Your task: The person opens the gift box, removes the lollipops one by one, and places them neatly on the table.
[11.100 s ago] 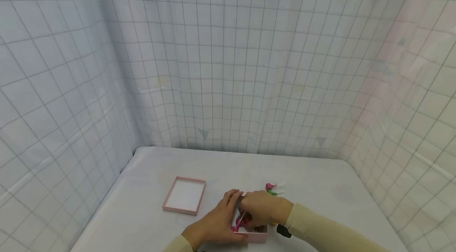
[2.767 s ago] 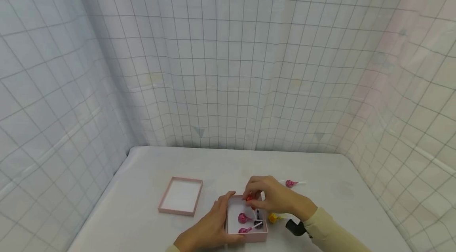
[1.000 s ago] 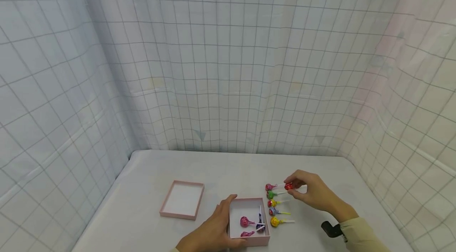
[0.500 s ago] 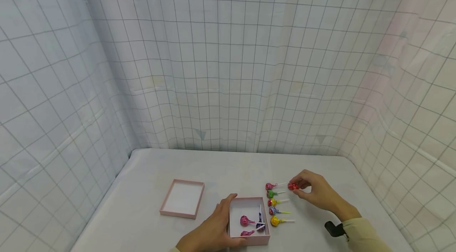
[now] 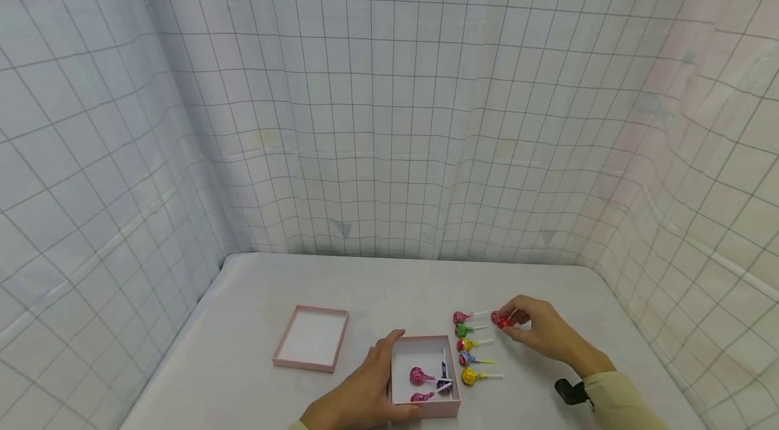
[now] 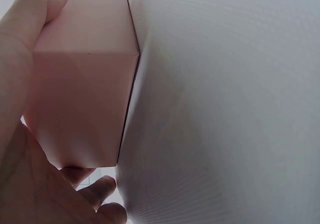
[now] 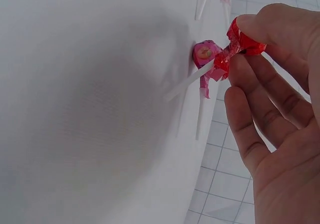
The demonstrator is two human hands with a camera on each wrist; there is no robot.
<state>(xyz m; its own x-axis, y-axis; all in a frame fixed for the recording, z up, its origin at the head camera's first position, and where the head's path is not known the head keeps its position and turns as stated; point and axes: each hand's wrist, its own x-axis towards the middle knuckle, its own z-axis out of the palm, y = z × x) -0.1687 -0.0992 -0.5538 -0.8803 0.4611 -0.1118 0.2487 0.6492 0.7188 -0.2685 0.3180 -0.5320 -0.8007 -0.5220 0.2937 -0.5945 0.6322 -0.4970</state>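
My right hand (image 5: 535, 328) pinches a red-wrapped lollipop (image 7: 255, 46) by its head between thumb and fingers, its white stick slanting toward the tabletop. Right beside it lies a pink lollipop (image 7: 204, 53), partly behind the red one in the right wrist view. With my left hand (image 5: 359, 389) I grip the left side of an open pink box (image 5: 439, 410), thumb on the near wall and fingers round the far corner. Inside that box are two pink lollipops (image 5: 417, 376) and dark purple ones (image 5: 444, 386), which overlap.
Left of the box lies its pink-rimmed lid (image 5: 304, 367), white inside up. A column of lollipops stands right of the box: pink (image 5: 459, 316), green (image 5: 460, 330), red-yellow (image 5: 464, 344), blue (image 5: 465, 359) and yellow (image 5: 468, 376). White gridded curtains (image 5: 389, 146) surround the table.
My right hand has carried the red lollipop from the box to the right, then slightly nearer, beside the pink one. Earlier it reached inside the box. My left hand stays on the box.
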